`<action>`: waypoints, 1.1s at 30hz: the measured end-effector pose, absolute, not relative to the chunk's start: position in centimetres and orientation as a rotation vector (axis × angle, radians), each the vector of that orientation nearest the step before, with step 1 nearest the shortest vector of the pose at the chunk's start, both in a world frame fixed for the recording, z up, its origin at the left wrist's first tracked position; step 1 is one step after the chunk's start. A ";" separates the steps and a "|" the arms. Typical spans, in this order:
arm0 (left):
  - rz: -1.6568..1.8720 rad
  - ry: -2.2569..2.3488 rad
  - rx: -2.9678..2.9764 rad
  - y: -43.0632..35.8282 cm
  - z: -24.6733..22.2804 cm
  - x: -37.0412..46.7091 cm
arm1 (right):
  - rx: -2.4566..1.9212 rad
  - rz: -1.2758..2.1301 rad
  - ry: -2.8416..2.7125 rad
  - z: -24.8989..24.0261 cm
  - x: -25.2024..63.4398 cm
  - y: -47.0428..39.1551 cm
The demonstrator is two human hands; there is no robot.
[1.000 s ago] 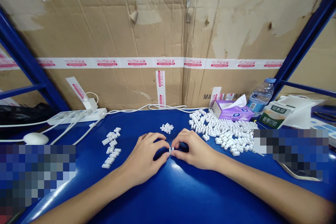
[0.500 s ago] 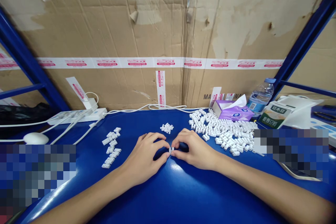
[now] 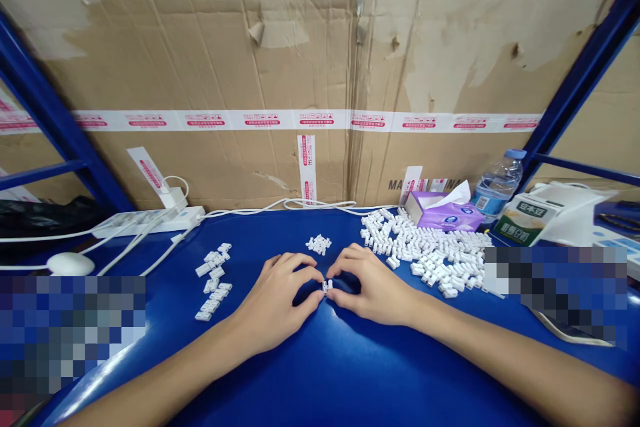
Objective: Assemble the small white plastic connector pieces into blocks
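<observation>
My left hand (image 3: 280, 297) reaches in from the left, its thumb and index finger pinched on a small white plastic piece (image 3: 325, 287) with dark marks. Facing it, my right hand (image 3: 374, 290) has its thumb and index fingertip at a tiny white part (image 3: 330, 284) at the piece's right side. Both hands are low over the blue tabletop, and the fingertips partly cover what they hold. Just beyond the hands lies a small pile of tiny white parts (image 3: 319, 244). Left of my left hand, several white plastic pieces (image 3: 215, 283) form a loose column.
A wide heap of white plastic pieces (image 3: 430, 253) spreads at the right, before a purple tissue pack (image 3: 445, 215) and a water bottle (image 3: 500, 180). A carton (image 3: 525, 217) stands beside them. A power strip (image 3: 150, 219) and white cables (image 3: 280, 207) run along the cardboard wall (image 3: 225, 80).
My right fingertips have shifted slightly and parted a little, so the white part between them shows more clearly. My left hand keeps its pinch; the piles look the same.
</observation>
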State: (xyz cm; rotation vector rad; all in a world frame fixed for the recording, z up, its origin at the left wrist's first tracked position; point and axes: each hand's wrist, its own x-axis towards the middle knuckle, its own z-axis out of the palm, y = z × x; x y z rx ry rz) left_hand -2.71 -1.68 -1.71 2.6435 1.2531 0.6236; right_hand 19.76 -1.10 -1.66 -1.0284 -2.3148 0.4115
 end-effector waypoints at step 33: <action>0.365 1.449 2.725 -0.5 -2.8 -4.2 | -1.325 0.335 -2.649 -1.5 20.4 -2.1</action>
